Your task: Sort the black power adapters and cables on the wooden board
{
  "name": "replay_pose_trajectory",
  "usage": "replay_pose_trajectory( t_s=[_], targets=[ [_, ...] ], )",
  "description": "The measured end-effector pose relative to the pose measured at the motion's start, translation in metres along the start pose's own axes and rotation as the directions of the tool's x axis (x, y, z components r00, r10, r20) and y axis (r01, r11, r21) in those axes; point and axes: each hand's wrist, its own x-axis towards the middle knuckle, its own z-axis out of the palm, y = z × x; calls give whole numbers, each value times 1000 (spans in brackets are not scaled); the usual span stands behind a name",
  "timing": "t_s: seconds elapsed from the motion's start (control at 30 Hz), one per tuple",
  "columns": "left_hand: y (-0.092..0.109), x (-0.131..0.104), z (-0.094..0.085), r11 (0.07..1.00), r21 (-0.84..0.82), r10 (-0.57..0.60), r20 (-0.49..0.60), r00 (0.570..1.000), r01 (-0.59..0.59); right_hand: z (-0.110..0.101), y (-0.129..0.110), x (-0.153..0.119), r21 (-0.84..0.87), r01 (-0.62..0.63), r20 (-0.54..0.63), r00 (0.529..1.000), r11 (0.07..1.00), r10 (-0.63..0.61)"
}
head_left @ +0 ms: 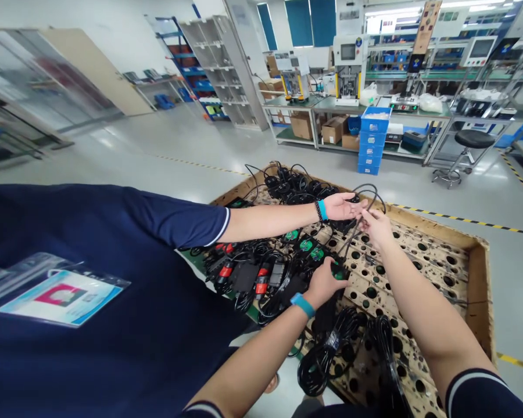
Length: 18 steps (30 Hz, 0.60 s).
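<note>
My left hand (326, 283), a blue band at its wrist, is closed around a black box with a green face (340, 271) above the perforated board. Higher up, my right hand (377, 227) pinches a thin black cable (352, 237) that loops up behind the fingers. A co-worker's hand (342, 207) reaches in from the left, palm up, right beside my right fingertips and the cable; whether it touches the cable I cannot tell. Below my left hand lies a coiled, tied black cable (331, 342), with another cable bundle (384, 342) to its right.
A shallow wooden-rimmed tray (478, 284) with a holed board holds many black cables (287, 183) and orange-and-black connectors (262, 280). The co-worker's body (113, 244) stands close on the left. Beyond are stacked blue bins (371, 145), a stool (474, 139) and machine benches (296, 103).
</note>
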Motion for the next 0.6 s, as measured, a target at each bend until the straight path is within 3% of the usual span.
replay_pose_trajectory(
  t_s=[0.07, 0.13, 0.23, 0.3, 0.37, 0.4, 0.5, 0.6],
  targets=[
    [1, 16, 14, 999, 50, -7, 13, 1000, 7, 18, -4, 4, -123, 144, 176, 977, 982, -121],
    [2, 31, 27, 989, 147, -14, 37, 999, 9, 39, -5, 8, -319, 244, 291, 945, 916, -150],
    [4, 42, 45, 959, 279, 44, 47, 998, -56, 66, 2, 14, -624, 403, 391, 903, 669, -179],
    [5, 43, 53, 937, 320, 129, 56, 990, -140, 75, 10, 19, -730, 481, 428, 875, 486, -225],
    [7, 42, 58, 906, 363, 205, 73, 976, -218, 77, 19, 25, -792, 466, 372, 880, 394, -295],
    [8, 41, 60, 884, 390, 245, 86, 966, -259, 77, 24, 29, -823, 412, 298, 899, 391, -322],
    [6, 39, 60, 810, 480, 329, 107, 938, -338, 75, 38, 42, -878, 195, 53, 947, 438, -316],
    [-1, 38, 60, 794, 492, 348, 112, 931, -356, 79, 47, 51, -873, 110, -21, 965, 475, -262]
  ],
)
